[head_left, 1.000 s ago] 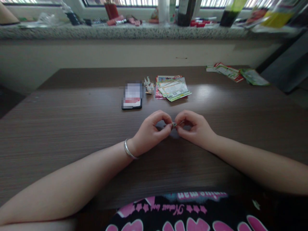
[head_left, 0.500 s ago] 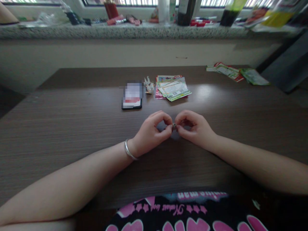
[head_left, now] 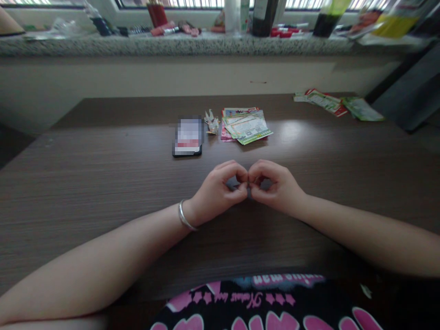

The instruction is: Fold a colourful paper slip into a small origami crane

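Note:
My left hand [head_left: 223,185], with a silver bangle [head_left: 185,215] on its wrist, has thumb and forefinger pinched together above the wooden table [head_left: 103,183]. My right hand [head_left: 275,183] makes the same pinch, and the fingertips of both hands meet. Whatever small thing lies between them is almost wholly covered by the fingers; its kind does not show. Beyond my hands are a phone [head_left: 188,137], a small folded-paper piece [head_left: 211,122] with pointed tips, and a stack of printed paper sheets [head_left: 248,126].
More printed papers [head_left: 326,101] lie at the table's far right, near a dark slanted object [head_left: 409,87]. Behind the table, a speckled stone windowsill [head_left: 172,46] carries bottles, a red container [head_left: 157,14] and assorted small items.
My fingertips have come together, covering the small piece that showed between them before. Both hands have shifted very slightly; the things on the table stay put.

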`<move>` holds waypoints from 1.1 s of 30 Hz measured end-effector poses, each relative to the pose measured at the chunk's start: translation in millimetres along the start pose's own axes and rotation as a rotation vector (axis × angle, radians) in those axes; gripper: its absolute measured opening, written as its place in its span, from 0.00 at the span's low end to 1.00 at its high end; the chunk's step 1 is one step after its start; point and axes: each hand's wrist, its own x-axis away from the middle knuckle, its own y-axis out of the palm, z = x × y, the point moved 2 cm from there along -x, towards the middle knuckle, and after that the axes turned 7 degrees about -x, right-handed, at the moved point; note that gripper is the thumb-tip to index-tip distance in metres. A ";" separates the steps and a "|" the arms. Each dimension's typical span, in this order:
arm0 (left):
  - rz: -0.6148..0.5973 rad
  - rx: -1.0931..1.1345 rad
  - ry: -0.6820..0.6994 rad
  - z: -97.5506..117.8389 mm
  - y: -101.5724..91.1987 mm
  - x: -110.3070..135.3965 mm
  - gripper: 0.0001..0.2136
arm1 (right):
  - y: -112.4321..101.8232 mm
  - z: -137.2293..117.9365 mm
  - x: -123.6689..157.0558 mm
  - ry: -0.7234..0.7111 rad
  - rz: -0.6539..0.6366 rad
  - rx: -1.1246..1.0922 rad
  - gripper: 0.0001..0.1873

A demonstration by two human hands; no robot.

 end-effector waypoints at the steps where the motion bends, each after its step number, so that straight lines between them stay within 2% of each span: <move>1: 0.000 0.004 -0.007 -0.6 0.5 0.0 0.05 | 0.1 0.1 0.0 -0.008 0.006 0.009 0.08; 17: -0.075 0.181 -0.150 -16.4 10.7 0.9 0.01 | -1.1 13.2 -1.9 0.189 0.057 -0.004 0.02; 23: -0.079 0.281 -0.197 -19.3 12.8 1.2 0.02 | -0.1 20.1 -2.1 0.231 0.055 -0.070 0.04; 33: -0.045 0.276 -0.268 -23.8 11.1 0.5 0.03 | -1.4 21.9 -1.0 0.281 0.055 -0.081 0.06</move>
